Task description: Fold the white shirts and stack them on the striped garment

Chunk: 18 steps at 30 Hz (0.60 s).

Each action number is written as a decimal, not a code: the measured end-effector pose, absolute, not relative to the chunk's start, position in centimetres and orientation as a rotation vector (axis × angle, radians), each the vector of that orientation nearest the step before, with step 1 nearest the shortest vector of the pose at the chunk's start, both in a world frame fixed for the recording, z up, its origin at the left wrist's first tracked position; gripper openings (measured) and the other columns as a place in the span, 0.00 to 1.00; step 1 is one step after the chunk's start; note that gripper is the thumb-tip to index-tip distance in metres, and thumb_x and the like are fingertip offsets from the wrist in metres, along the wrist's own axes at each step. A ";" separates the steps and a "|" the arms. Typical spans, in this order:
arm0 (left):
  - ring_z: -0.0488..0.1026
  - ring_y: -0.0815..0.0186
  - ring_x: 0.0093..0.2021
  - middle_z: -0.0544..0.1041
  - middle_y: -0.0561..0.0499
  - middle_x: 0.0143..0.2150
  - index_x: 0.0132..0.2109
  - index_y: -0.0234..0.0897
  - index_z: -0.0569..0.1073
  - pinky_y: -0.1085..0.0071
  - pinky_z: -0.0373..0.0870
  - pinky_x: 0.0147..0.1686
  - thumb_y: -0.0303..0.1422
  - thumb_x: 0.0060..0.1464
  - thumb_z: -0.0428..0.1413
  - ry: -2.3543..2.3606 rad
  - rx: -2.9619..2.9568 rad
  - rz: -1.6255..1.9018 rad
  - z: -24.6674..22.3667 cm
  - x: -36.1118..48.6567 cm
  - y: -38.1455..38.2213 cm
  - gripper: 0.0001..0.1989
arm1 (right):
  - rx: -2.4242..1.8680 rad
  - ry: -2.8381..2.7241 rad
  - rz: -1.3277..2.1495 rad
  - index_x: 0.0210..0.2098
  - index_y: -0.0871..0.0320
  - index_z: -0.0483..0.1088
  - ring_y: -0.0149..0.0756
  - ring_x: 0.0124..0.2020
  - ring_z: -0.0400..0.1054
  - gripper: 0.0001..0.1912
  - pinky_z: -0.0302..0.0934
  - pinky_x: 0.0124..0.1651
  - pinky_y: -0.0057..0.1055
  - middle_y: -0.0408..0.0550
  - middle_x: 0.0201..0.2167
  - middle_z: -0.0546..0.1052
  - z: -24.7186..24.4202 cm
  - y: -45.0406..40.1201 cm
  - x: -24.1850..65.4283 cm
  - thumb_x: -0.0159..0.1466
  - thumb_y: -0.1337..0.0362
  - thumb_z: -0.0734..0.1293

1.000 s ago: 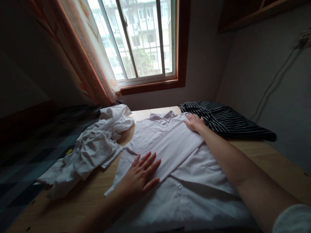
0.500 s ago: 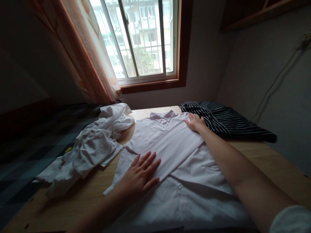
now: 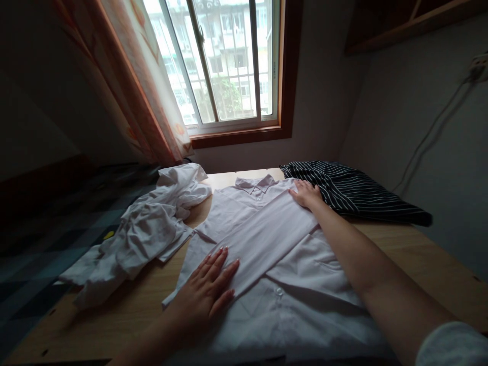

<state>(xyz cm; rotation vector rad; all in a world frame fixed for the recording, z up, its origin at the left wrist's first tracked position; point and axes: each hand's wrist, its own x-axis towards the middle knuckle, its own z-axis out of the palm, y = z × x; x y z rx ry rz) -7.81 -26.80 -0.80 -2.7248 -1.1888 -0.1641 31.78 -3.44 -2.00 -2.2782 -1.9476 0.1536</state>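
Note:
A white collared shirt lies front side up before me, its collar towards the window. One long sleeve is laid diagonally across the shirt's front. Flat on the lower part of that sleeve rests my left hand, fingers stretched out. My right hand lies open at the shoulder end of the same sleeve, close to a black garment with white stripes. Neither hand grips the cloth. A button shows on the shirt's front below the sleeve.
Crumpled white clothing lies at the left of the wooden table, partly over a dark checked cloth. Beyond the table is a window with an orange patterned curtain. A cable hangs down the right wall.
My left hand has slid along the sleeve, down and to the left, towards its lower end. My right hand has stayed at the shoulder.

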 end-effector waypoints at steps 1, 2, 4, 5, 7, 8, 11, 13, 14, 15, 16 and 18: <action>0.56 0.54 0.71 0.53 0.50 0.74 0.73 0.51 0.53 0.57 0.58 0.67 0.48 0.68 0.45 -1.192 -2.716 -0.166 -0.8 -8.1 -27.1 0.30 | -2.282 -1.947 0.153 0.74 0.58 0.43 0.45 0.74 0.38 0.40 0.35 0.71 0.55 0.50 0.75 0.45 -2.0 -3.5 31.7 0.70 0.43 0.44; 0.57 0.53 0.71 0.54 0.49 0.74 0.72 0.51 0.54 0.58 0.59 0.67 0.48 0.67 0.45 -1.196 -2.708 -0.163 -0.6 -8.4 -27.5 0.30 | -2.287 -1.948 0.151 0.74 0.58 0.43 0.45 0.74 0.38 0.40 0.35 0.71 0.55 0.50 0.75 0.45 -1.9 -3.5 31.7 0.70 0.43 0.44; 0.59 0.53 0.70 0.57 0.48 0.73 0.71 0.50 0.57 0.58 0.63 0.64 0.49 0.66 0.46 -1.213 -2.697 -0.138 -0.1 -8.7 -28.0 0.30 | -2.292 -1.952 0.148 0.74 0.58 0.43 0.45 0.74 0.38 0.40 0.35 0.71 0.55 0.50 0.75 0.45 -1.9 -3.6 31.7 0.70 0.44 0.44; 0.61 0.53 0.69 0.59 0.47 0.72 0.70 0.49 0.60 0.58 0.66 0.63 0.50 0.66 0.47 -1.229 -2.697 -0.117 0.4 -8.7 -28.1 0.30 | -2.291 -1.953 0.148 0.74 0.58 0.43 0.45 0.74 0.38 0.39 0.35 0.71 0.55 0.50 0.75 0.45 -1.9 -3.6 31.7 0.70 0.44 0.43; 0.67 0.53 0.65 0.67 0.47 0.68 0.68 0.49 0.65 0.59 0.70 0.59 0.50 0.65 0.47 -1.294 -2.698 -0.081 1.5 -8.4 -28.1 0.28 | -2.283 -1.956 0.149 0.74 0.58 0.42 0.45 0.74 0.38 0.39 0.35 0.71 0.55 0.50 0.75 0.45 -1.9 -3.6 31.7 0.70 0.44 0.44; 0.70 0.53 0.63 0.71 0.47 0.65 0.66 0.48 0.68 0.59 0.72 0.57 0.50 0.65 0.47 -1.340 -2.687 -0.079 2.1 -8.1 -27.9 0.27 | -2.279 -1.956 0.149 0.74 0.58 0.42 0.44 0.74 0.38 0.39 0.35 0.71 0.55 0.50 0.75 0.45 -1.9 -3.6 31.6 0.70 0.44 0.44; 0.71 0.51 0.61 0.77 0.45 0.59 0.59 0.43 0.74 0.53 0.69 0.60 0.47 0.66 0.47 -1.426 -2.578 -0.179 3.9 -6.6 -26.3 0.23 | -2.285 -1.956 0.141 0.74 0.58 0.43 0.45 0.74 0.38 0.39 0.35 0.71 0.55 0.50 0.75 0.45 -1.9 -3.6 31.6 0.70 0.44 0.44; 0.66 0.48 0.65 0.73 0.41 0.62 0.58 0.37 0.75 0.48 0.61 0.65 0.43 0.66 0.47 -1.381 -2.513 -0.255 4.6 -5.2 -24.5 0.22 | -2.288 -1.954 0.131 0.74 0.58 0.43 0.45 0.74 0.38 0.39 0.36 0.71 0.55 0.51 0.75 0.45 -2.0 -3.6 31.6 0.70 0.44 0.44; 0.64 0.48 0.66 0.72 0.40 0.63 0.59 0.34 0.74 0.49 0.60 0.66 0.40 0.66 0.47 -1.349 -2.513 -0.264 4.7 -4.4 -23.3 0.22 | -2.288 -1.953 0.127 0.74 0.58 0.43 0.45 0.74 0.38 0.39 0.36 0.71 0.55 0.51 0.75 0.45 -2.0 -3.6 31.6 0.70 0.44 0.44; 0.64 0.49 0.66 0.72 0.39 0.64 0.60 0.32 0.73 0.51 0.61 0.66 0.38 0.66 0.47 -1.329 -2.527 -0.253 4.7 -3.5 -22.1 0.22 | -2.286 -1.954 0.126 0.74 0.58 0.43 0.45 0.74 0.39 0.39 0.36 0.71 0.55 0.52 0.75 0.46 -2.0 -3.6 31.6 0.70 0.44 0.44; 0.65 0.50 0.66 0.72 0.38 0.63 0.61 0.30 0.71 0.53 0.62 0.65 0.36 0.66 0.47 -1.326 -2.545 -0.229 4.5 -2.7 -20.8 0.22 | -2.286 -1.955 0.124 0.74 0.58 0.43 0.45 0.74 0.39 0.39 0.36 0.71 0.55 0.52 0.75 0.46 -2.0 -3.6 31.6 0.70 0.44 0.44; 0.65 0.51 0.66 0.70 0.36 0.64 0.62 0.27 0.69 0.54 0.62 0.65 0.34 0.65 0.46 -1.368 -2.563 -0.192 3.7 -1.0 -18.2 0.23 | -2.287 -1.954 0.125 0.74 0.57 0.44 0.45 0.74 0.39 0.39 0.36 0.71 0.55 0.51 0.75 0.46 -2.1 -3.6 31.6 0.71 0.44 0.44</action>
